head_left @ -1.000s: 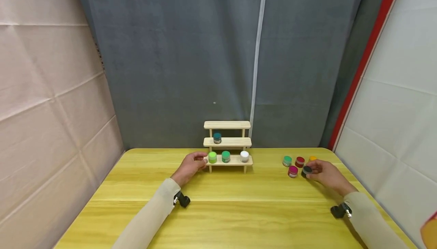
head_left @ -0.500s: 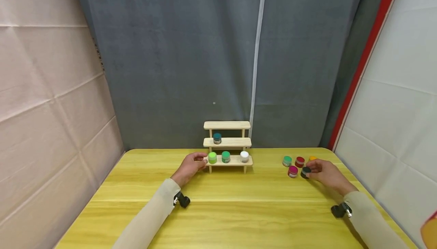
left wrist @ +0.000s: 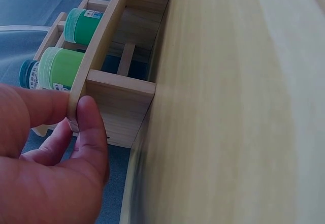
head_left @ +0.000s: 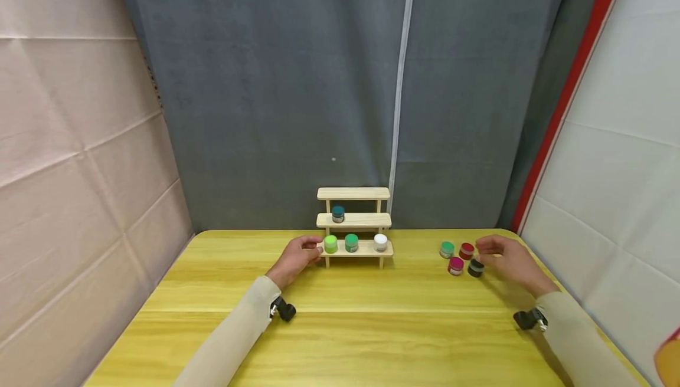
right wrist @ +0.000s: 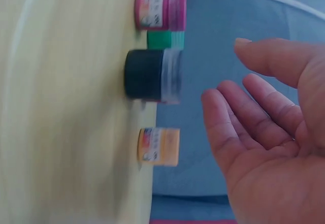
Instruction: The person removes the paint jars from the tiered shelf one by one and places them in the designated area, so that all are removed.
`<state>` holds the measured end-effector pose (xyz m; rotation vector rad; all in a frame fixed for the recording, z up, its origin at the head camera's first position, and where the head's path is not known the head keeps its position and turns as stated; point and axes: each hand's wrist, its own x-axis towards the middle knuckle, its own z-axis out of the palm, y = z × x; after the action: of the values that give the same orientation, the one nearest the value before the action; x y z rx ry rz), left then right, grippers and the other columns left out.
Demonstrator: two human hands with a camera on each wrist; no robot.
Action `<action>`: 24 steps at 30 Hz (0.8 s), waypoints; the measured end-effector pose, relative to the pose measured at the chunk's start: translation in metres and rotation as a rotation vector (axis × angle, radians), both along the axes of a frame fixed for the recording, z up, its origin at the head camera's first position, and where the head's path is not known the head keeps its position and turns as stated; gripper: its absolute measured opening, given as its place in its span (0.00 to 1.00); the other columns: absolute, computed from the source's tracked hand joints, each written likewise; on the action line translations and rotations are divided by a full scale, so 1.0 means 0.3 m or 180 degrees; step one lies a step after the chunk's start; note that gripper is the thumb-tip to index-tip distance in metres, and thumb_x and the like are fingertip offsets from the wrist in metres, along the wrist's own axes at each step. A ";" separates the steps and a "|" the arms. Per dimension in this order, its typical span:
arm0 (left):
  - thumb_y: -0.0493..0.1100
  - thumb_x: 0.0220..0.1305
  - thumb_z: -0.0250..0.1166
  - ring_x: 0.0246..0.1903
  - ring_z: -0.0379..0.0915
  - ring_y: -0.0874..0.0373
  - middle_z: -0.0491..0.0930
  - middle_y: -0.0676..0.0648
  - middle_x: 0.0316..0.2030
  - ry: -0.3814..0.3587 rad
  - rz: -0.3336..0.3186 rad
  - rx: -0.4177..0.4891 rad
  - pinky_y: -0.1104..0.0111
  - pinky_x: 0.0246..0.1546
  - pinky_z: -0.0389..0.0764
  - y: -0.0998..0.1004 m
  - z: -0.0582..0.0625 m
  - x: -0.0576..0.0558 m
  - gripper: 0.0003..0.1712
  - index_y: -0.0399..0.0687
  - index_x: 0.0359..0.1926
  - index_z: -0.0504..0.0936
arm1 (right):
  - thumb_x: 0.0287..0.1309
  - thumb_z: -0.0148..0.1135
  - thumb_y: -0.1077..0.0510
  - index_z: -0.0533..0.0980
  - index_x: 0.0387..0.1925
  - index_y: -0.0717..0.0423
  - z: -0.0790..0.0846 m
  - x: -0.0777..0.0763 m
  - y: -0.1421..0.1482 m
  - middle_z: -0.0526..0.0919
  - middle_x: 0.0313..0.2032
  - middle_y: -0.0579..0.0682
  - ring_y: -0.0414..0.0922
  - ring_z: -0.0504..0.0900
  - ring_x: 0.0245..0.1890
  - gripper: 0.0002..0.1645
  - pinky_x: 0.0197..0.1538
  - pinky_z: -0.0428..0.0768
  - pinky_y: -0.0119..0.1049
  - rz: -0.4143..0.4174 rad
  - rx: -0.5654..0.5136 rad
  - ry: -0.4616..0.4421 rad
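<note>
In the head view my left hand (head_left: 294,261) pinches the left end of the lowest board of a three-step wooden display rack (head_left: 366,220). The left wrist view shows thumb and index finger on opposite faces of that board. On the lowest step stand a light green paint jar (head_left: 330,244), a green one (head_left: 351,243) and a white one (head_left: 379,242); a teal jar (head_left: 337,215) is on the middle step. My right hand (head_left: 514,266) hovers with relaxed fingers, holding nothing, by a black paint jar (head_left: 475,268) and a yellow jar (right wrist: 160,147), which it hides in the head view.
Beside the black jar on the table (head_left: 340,340) are a magenta jar (head_left: 455,266), a dark red jar (head_left: 466,251) and another green jar (head_left: 447,249). A grey curtain (head_left: 276,110) hangs behind the table, with pale cloth walls at both sides.
My right hand has let go of the black jar and risen slightly toward the back, now covering the yellow jar in the head view. The left hand keeps its grip on the rack.
</note>
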<state>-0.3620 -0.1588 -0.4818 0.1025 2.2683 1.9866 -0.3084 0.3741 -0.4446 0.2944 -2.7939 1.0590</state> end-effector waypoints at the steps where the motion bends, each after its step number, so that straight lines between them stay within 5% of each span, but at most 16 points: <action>1: 0.33 0.73 0.65 0.44 0.82 0.56 0.78 0.41 0.50 -0.0004 0.0003 0.0001 0.66 0.51 0.88 0.000 0.000 0.000 0.20 0.37 0.64 0.80 | 0.69 0.71 0.53 0.80 0.59 0.64 0.007 0.000 -0.009 0.88 0.53 0.62 0.37 0.86 0.47 0.25 0.46 0.82 0.23 -0.0001 -0.0001 0.0012; 9: 0.34 0.73 0.65 0.44 0.81 0.55 0.78 0.40 0.50 0.0013 -0.0006 0.0026 0.66 0.52 0.88 0.001 0.004 0.004 0.21 0.37 0.64 0.80 | 0.69 0.71 0.52 0.80 0.59 0.62 0.051 -0.009 -0.101 0.88 0.54 0.62 0.58 0.87 0.53 0.23 0.45 0.82 0.22 0.0074 -0.0084 0.0094; 24: 0.33 0.73 0.65 0.43 0.81 0.55 0.78 0.41 0.49 0.0013 -0.0025 0.0030 0.64 0.52 0.89 0.000 0.012 0.010 0.20 0.36 0.63 0.80 | 0.71 0.68 0.42 0.79 0.62 0.53 0.086 -0.062 -0.245 0.85 0.60 0.59 0.57 0.84 0.59 0.27 0.51 0.87 0.37 0.0193 -0.0244 0.0081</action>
<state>-0.3590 -0.1587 -0.4783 0.1163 2.2576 1.9953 -0.3270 0.3005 -0.4189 0.3829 -2.7304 1.1640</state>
